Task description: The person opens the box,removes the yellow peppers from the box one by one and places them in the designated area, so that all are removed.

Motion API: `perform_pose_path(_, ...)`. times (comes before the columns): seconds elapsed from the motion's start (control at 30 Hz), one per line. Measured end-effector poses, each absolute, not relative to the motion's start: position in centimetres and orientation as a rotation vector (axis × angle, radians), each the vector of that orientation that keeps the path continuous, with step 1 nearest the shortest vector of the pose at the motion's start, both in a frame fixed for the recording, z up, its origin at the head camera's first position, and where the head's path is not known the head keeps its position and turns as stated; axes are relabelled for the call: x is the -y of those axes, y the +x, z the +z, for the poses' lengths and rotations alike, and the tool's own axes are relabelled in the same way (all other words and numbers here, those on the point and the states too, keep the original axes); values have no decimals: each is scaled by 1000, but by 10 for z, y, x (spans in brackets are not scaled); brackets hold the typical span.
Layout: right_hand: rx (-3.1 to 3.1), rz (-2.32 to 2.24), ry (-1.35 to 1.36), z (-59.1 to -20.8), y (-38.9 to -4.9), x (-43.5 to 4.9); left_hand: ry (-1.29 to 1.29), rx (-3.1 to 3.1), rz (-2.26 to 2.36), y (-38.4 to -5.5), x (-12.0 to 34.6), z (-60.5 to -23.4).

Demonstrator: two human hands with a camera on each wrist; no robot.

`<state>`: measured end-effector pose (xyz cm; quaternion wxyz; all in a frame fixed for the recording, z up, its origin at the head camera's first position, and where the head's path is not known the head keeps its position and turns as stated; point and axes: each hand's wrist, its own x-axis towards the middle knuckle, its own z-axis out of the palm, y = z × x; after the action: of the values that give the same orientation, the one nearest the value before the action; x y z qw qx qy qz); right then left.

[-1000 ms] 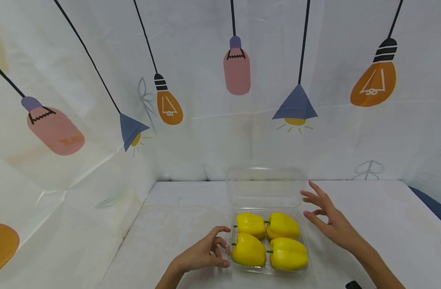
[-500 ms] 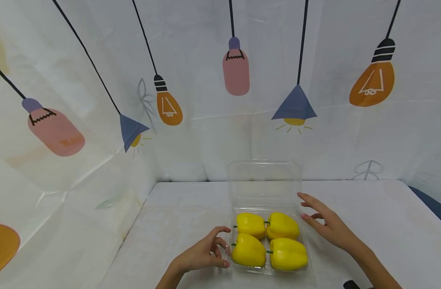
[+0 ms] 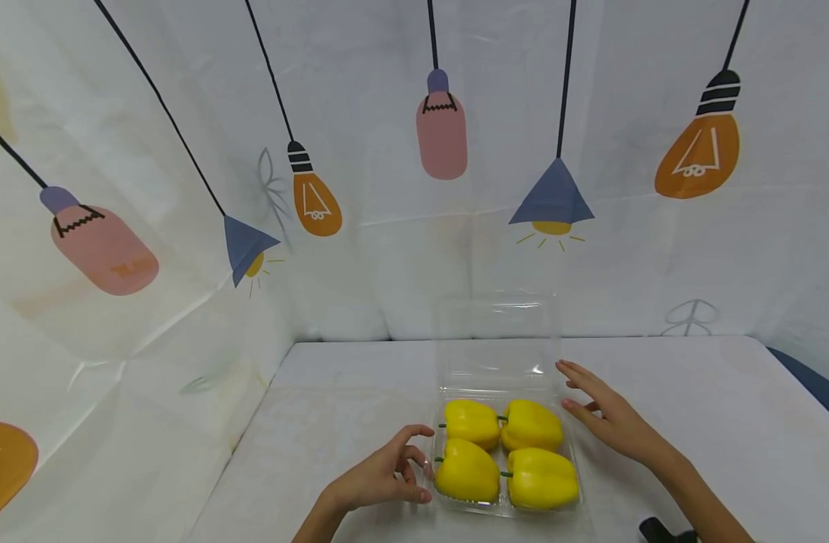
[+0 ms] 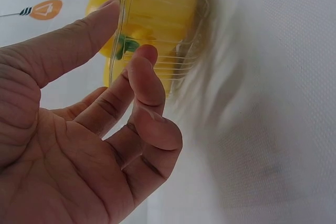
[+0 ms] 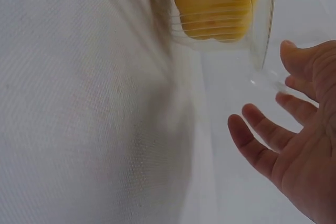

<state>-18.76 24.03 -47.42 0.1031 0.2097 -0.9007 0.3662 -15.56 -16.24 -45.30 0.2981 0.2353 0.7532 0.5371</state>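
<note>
A clear plastic clamshell container sits on the white table, several yellow bell peppers inside. Its see-through lid stands raised at the back. At the left side, my left hand has its fingers loosely bent, thumb and fingertips right at the rim and side wall. In the left wrist view, a green stem shows through the wall beside those fingers. My right hand hovers off the container's back right corner, fingers spread and holding nothing; the right wrist view shows a gap between the fingertips and the wall.
A white cloth with printed lamps hangs behind the table and along the left. A dark object shows at the bottom edge beside the right forearm. Some dark blue lies past the table's right edge.
The lid has tipped farther back. My right hand has shifted slightly left and lower, its thumb and fingers now less bent. The left hand and the peppers stay in place.
</note>
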Motion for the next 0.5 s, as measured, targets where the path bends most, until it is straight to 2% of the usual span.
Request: perform_pose_path(0.5, 2710, 1112, 629, -473, -188, -239, 628, -1999, 1421, -156, 162, -453)
